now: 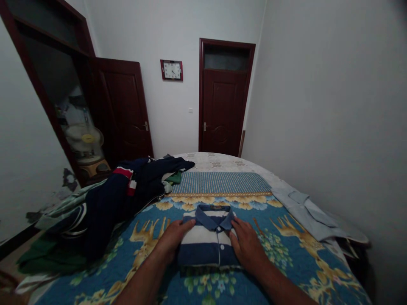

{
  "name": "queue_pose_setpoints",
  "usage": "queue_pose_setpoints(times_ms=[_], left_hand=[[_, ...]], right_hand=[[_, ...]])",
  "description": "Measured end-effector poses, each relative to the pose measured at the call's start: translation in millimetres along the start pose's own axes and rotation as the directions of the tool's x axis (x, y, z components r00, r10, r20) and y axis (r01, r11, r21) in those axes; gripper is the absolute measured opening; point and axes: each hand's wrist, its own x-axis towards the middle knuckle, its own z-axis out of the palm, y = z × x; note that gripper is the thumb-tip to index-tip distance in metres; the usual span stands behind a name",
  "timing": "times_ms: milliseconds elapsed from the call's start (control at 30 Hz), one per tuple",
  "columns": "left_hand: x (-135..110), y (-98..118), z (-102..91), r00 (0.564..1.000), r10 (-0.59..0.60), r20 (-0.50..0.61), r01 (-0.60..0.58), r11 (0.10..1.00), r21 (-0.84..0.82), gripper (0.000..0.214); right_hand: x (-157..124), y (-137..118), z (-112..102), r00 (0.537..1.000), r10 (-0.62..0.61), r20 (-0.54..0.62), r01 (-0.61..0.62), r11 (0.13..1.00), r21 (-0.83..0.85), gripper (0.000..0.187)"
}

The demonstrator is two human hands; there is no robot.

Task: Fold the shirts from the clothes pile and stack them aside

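A folded polo shirt (pixel 205 234) with white and dark blue stripes, a blue collar and white buttons lies on the blue patterned bedspread (pixel 197 292), its collar pointing away from me. At its left edge, my left hand (pixel 174 240) grips the shirt, thumb on top near the collar and the other fingers mostly hidden. My right hand (pixel 247 242) closes on the opposite edge beside the collar, with fingertips on the fabric.
Loose clothes, mainly a navy garment (pixel 110 205) and a green one (pixel 54 256), are heaped on the left. A light blue shirt (pixel 302 207) lies along the right edge, near the wall. A striped mat (pixel 222 182) spans the bed farther off.
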Motion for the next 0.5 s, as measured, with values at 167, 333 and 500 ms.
queue_pose_setpoints(times_ms=[167,333,500], left_hand=[[-3,-5,13.9,0.997,-0.023,0.077,0.046,0.949,-0.313,0.066],[8,-21,16.1,0.998,-0.008,0.069,0.033,0.928,-0.37,0.078],[4,-23,12.3,0.986,0.075,0.151,-0.011,0.922,-0.387,0.086]], right_hand=[[4,-2,-11,0.997,0.038,0.062,-0.044,0.996,0.083,0.042],[8,-4,-16,0.991,0.089,0.097,-0.104,0.981,0.166,0.045],[15,7,-24,0.933,0.343,0.109,-0.36,0.879,0.312,0.064]])
